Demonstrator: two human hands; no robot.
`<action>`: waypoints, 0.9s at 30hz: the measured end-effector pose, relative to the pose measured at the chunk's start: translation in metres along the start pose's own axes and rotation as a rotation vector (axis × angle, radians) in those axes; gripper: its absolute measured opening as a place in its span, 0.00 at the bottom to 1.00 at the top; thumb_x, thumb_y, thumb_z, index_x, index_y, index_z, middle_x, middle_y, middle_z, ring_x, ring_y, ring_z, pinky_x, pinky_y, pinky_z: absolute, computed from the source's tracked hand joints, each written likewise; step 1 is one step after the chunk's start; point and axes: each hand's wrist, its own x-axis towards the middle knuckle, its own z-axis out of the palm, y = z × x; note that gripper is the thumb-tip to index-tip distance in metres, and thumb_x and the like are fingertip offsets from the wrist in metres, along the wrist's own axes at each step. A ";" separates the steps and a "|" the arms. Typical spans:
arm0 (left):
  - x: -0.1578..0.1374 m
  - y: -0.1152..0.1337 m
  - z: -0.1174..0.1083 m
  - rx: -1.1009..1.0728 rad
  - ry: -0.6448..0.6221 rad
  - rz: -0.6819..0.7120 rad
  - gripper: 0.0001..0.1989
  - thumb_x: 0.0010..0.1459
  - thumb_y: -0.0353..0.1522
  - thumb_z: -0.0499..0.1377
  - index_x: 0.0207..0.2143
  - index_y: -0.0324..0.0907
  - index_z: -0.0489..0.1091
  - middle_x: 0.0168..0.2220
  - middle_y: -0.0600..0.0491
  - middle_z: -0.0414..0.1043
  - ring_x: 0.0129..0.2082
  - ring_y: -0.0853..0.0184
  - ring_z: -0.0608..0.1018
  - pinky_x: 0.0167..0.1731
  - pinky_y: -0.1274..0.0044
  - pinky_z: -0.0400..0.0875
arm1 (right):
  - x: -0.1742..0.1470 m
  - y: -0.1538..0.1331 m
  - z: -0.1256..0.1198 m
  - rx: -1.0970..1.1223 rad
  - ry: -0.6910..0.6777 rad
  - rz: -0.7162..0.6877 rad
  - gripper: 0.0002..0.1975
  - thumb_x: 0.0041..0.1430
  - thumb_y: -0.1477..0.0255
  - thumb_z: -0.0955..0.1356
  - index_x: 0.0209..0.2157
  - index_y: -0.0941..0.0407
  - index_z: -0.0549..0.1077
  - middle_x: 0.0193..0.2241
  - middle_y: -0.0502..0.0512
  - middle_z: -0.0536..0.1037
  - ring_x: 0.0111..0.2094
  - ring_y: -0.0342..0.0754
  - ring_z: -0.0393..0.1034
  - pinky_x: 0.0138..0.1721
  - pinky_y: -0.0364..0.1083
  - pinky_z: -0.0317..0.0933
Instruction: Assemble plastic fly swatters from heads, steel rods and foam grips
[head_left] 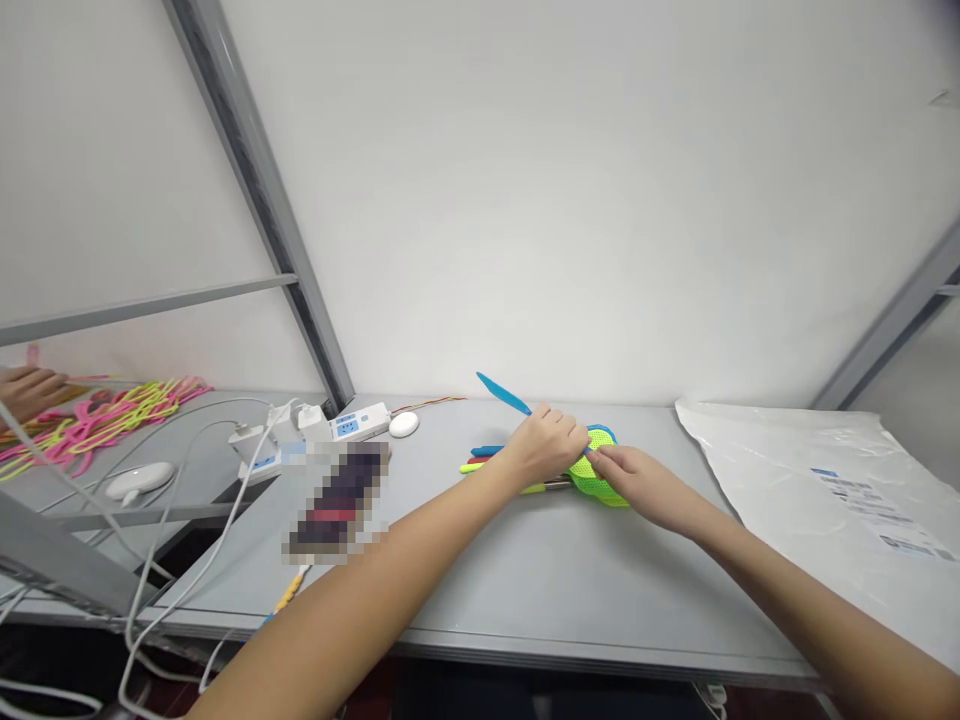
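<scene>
My left hand (553, 440) is closed around a blue fly swatter (504, 393), whose handle sticks out toward the upper left. With fingers pinched, my right hand (628, 480) grips the same swatter near its head; the exact spot is hidden behind the fingers. Under and between the hands lie more swatters, with a yellow-green mesh head (609, 495) in view. Their handles point left on the table: a blue handle (487, 451), a red one partly covered, and a yellow-green handle (471, 468).
A pixelated phone-like object (341, 500) lies left, near a white power strip (360, 424) with plugs and cables. Beside it is a round white device (404, 425). A white plastic bag (810, 470) covers the right side. Another person's hand (30, 390) works by pink and yellow cords (127, 425).
</scene>
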 end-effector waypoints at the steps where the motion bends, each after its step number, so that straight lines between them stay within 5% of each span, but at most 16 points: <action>1: 0.001 -0.004 0.005 -0.012 -0.014 -0.017 0.10 0.57 0.24 0.47 0.28 0.39 0.67 0.27 0.44 0.69 0.28 0.61 0.70 0.31 0.70 0.54 | 0.005 0.002 0.005 -0.120 0.053 -0.016 0.22 0.65 0.56 0.53 0.22 0.53 0.57 0.17 0.47 0.61 0.19 0.42 0.53 0.21 0.43 0.44; 6: -0.001 -0.020 0.024 0.028 -0.058 -0.089 0.08 0.51 0.22 0.51 0.27 0.38 0.69 0.23 0.44 0.72 0.23 0.62 0.72 0.28 0.72 0.55 | 0.027 0.013 0.025 -0.603 0.140 -0.066 0.19 0.67 0.61 0.52 0.28 0.53 0.63 0.17 0.50 0.66 0.17 0.46 0.57 0.21 0.44 0.40; 11: -0.008 -0.033 0.031 0.026 -0.026 -0.092 0.07 0.53 0.25 0.53 0.27 0.37 0.70 0.22 0.44 0.72 0.23 0.60 0.74 0.26 0.73 0.58 | 0.042 0.012 0.031 -0.752 0.153 -0.105 0.19 0.68 0.61 0.52 0.30 0.54 0.64 0.18 0.52 0.68 0.17 0.46 0.61 0.22 0.45 0.40; 15: -0.011 -0.049 0.036 0.060 0.023 -0.058 0.13 0.60 0.28 0.48 0.27 0.36 0.70 0.21 0.45 0.72 0.23 0.60 0.75 0.26 0.73 0.61 | 0.050 0.000 0.028 -0.502 0.092 -0.050 0.17 0.66 0.61 0.54 0.27 0.54 0.60 0.20 0.51 0.67 0.21 0.45 0.60 0.23 0.44 0.44; 20: -0.016 -0.074 0.036 0.104 0.073 0.069 0.20 0.64 0.34 0.46 0.24 0.38 0.69 0.21 0.47 0.72 0.22 0.65 0.74 0.27 0.74 0.63 | 0.049 -0.025 0.031 0.449 -0.287 0.147 0.20 0.64 0.55 0.53 0.24 0.53 0.50 0.18 0.42 0.52 0.17 0.39 0.44 0.20 0.41 0.43; 22: -0.018 -0.082 0.032 0.129 0.090 0.130 0.20 0.64 0.34 0.46 0.23 0.38 0.69 0.20 0.48 0.72 0.21 0.66 0.74 0.27 0.74 0.63 | 0.046 -0.035 0.035 0.630 -0.335 0.205 0.19 0.63 0.56 0.54 0.24 0.52 0.49 0.18 0.41 0.48 0.17 0.39 0.40 0.19 0.41 0.41; 24: -0.021 -0.087 0.028 0.158 0.105 0.176 0.20 0.64 0.34 0.46 0.23 0.38 0.68 0.19 0.49 0.71 0.20 0.67 0.73 0.26 0.75 0.63 | 0.045 -0.044 0.038 0.551 -0.296 0.191 0.18 0.64 0.58 0.53 0.24 0.52 0.48 0.18 0.41 0.50 0.17 0.39 0.43 0.19 0.40 0.43; 27: -0.026 -0.093 0.024 0.191 0.118 0.206 0.20 0.64 0.33 0.46 0.22 0.39 0.67 0.18 0.51 0.70 0.19 0.68 0.73 0.25 0.75 0.63 | 0.047 -0.052 0.044 0.102 -0.136 0.098 0.18 0.66 0.61 0.50 0.24 0.53 0.53 0.20 0.46 0.61 0.20 0.40 0.56 0.22 0.41 0.50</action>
